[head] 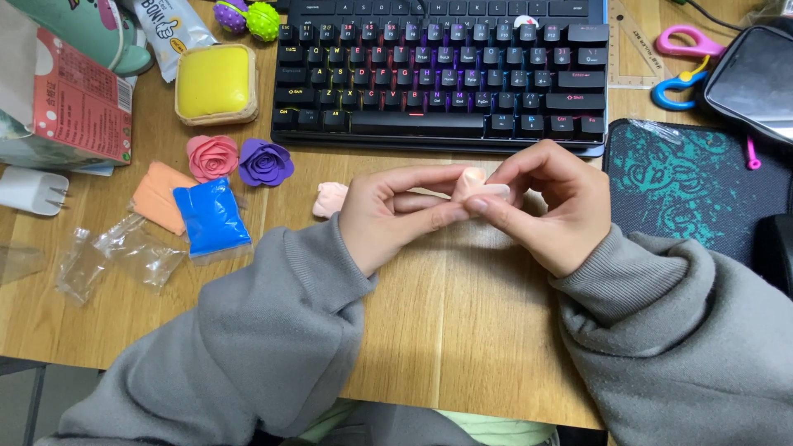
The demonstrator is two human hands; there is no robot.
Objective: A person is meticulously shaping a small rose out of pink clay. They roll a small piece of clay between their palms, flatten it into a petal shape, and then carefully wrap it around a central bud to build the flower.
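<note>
Both hands meet above the wooden desk (pixel 462 330), and we hold between them a small piece of soft pale peach modelling clay (pixel 477 183). Our left hand (pixel 396 216) is closed in a pinch on the piece's left side, and our right hand (pixel 549 206) pinches it from the right, thumb tip against thumb tip. The piece lies at the fingertips, equally near to both hands; its longer side seems to run left to right, partly hidden by the fingers. Just beyond our left hand, a second pale peach clay lump (pixel 330 199) rests on the desk. Farther left are a pink clay rose (pixel 211 157) and a purple clay rose (pixel 265 162).
</note>
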